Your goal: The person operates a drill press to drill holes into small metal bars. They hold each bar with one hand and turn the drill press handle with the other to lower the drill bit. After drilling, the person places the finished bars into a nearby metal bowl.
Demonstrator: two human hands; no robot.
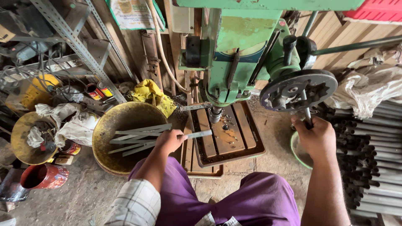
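A: Status on the hands?

B: I've got my left hand (169,140) closed around one end of a flat metal strip (197,134). The strip lies roughly level, and its free end points at the drill chuck (215,114) of the green drill press (243,50), stopping just short of it, above the near-left corner of the wooden tray (228,136).

A: Right side?

B: My right hand (317,138) is wrapped shut on the feed handle (307,112) hanging from the black wheel (298,88) on the press's right flank.

A: Stock?

B: More flat strips (138,138) are piled in a yellowish metal pan (125,136), left of the press and touching my left hand's side (count unclear, they overlap). There are drill holes and chips on the tray slats directly under the chuck.

A: Anything else near the press?

B: Stacked dark tubes (372,159) are far right of it, a red tin (44,175) is well left past the pan, and a yellow cloth (150,94) sits behind the pan.
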